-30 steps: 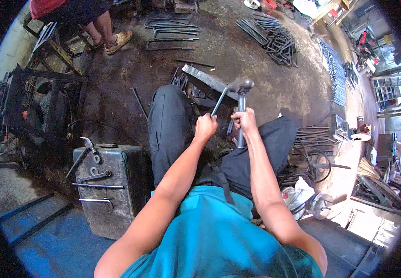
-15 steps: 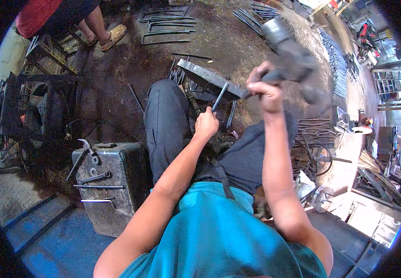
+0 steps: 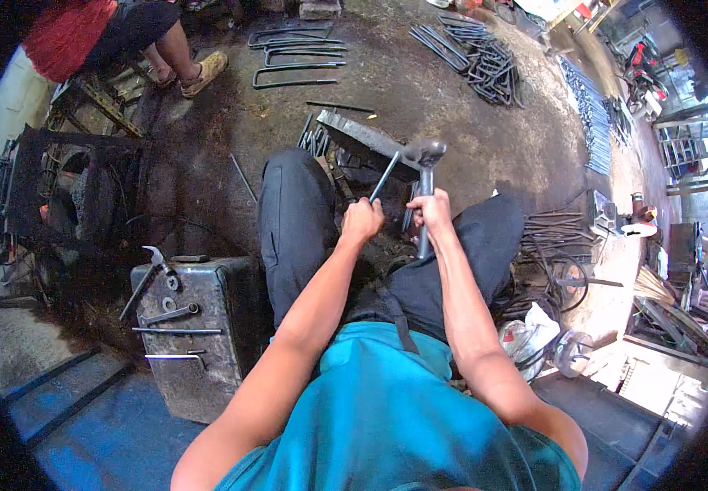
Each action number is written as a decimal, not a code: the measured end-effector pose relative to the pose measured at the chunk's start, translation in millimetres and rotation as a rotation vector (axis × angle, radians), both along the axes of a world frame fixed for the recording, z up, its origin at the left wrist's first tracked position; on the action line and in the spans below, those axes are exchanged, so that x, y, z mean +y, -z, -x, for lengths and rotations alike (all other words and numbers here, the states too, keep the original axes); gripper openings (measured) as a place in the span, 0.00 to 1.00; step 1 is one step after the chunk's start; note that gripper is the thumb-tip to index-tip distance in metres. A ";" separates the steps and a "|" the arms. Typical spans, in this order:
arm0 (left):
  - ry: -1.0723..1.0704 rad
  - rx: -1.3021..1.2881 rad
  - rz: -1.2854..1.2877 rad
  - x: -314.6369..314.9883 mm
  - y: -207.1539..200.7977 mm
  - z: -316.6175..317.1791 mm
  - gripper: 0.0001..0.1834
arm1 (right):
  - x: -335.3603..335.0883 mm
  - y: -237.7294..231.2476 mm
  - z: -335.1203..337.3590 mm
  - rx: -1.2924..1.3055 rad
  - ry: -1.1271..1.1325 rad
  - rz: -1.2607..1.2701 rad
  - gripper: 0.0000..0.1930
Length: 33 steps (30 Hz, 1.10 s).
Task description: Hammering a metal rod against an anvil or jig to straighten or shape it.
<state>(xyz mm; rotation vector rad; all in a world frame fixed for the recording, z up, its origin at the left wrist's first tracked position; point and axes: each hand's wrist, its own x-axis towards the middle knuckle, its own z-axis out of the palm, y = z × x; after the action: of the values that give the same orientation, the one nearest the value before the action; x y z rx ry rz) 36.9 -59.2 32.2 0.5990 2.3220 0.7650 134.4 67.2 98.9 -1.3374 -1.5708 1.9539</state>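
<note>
My left hand [image 3: 362, 221] is closed around a short metal rod [image 3: 387, 173], whose far end rests by the right end of a thick flat steel block [image 3: 358, 135]. In my right hand [image 3: 433, 211] is a hammer [image 3: 426, 176], gripped by its handle. The hammer's dark head is down at the rod's far end, beside the block's right end; whether it touches the rod I cannot tell. Both hands are between my spread knees. Several bent rods [image 3: 315, 141] lean partly hidden behind the block's left end.
To my left stands a worn metal box [image 3: 186, 385] with a claw hammer [image 3: 148, 278], a wrench [image 3: 170, 313] and thin rods on it. Bent rods [image 3: 301, 64] and a pile of them [image 3: 489, 69] lie ahead. Another person's foot [image 3: 205, 74] is at far left.
The hammer has swung down and left from a raised, blurred position to the rod's end. My right hand has dropped toward my left hand, which stays nearly in place.
</note>
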 end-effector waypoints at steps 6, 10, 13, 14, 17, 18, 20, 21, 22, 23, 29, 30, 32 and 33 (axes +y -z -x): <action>-0.083 -0.003 -0.011 7.3 -1.2 -0.7 0.25 | 15.0 -122.3 15.9 0.203 -0.083 -0.215 0.09; -0.032 -0.018 -0.004 8.4 1.0 -3.9 0.25 | 22.6 -196.2 26.5 0.596 -0.136 -0.353 0.10; -0.043 -0.008 -0.019 8.0 -3.4 -5.0 0.24 | 29.5 -205.6 38.6 0.780 -0.167 -0.344 0.12; -0.047 0.001 -0.012 8.2 -5.8 -5.1 0.23 | 28.8 -194.5 39.6 0.780 -0.168 -0.343 0.12; -0.041 0.027 0.004 8.2 -12.7 -3.5 0.22 | 26.4 -128.7 34.4 0.560 -0.117 -0.381 0.10; -0.026 0.035 0.021 8.0 -13.8 -3.3 0.22 | 22.8 -97.4 30.0 0.503 -0.140 -0.364 0.08; -0.010 0.040 0.031 7.1 -13.5 -3.0 0.21 | 15.2 -31.6 25.2 -0.022 -0.066 -0.249 0.07; 0.009 0.057 0.026 7.2 -12.0 -3.3 0.20 | 10.5 -2.5 20.4 -0.201 -0.118 -0.394 0.07; 0.011 0.049 0.031 6.8 -9.9 -5.2 0.20 | 11.0 19.4 14.8 -0.487 -0.109 -0.507 0.07; 0.029 0.066 0.028 5.7 -7.7 -5.4 0.20 | 12.1 33.8 5.3 -0.404 -0.070 -0.440 0.05; 0.001 0.026 -0.072 4.7 -1.6 -5.3 0.22 | 20.8 24.3 -20.3 -0.186 0.021 -0.068 0.06; -0.001 0.018 -0.046 5.9 -3.0 -5.5 0.22 | 18.6 14.2 -18.7 -0.167 0.022 -0.077 0.06; 0.002 -0.009 -0.024 5.1 -7.8 -1.2 0.23 | 13.2 -9.9 -7.6 -0.136 0.018 -0.084 0.06; -0.029 -0.006 -0.019 5.8 -10.4 -2.3 0.23 | 11.4 -24.2 -2.1 -0.067 0.008 -0.124 0.06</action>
<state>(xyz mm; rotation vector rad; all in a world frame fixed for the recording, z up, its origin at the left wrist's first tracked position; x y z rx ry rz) 39.2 -53.4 42.6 0.5718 2.3254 0.8022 136.5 78.6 123.1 -1.3700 -1.6847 1.7924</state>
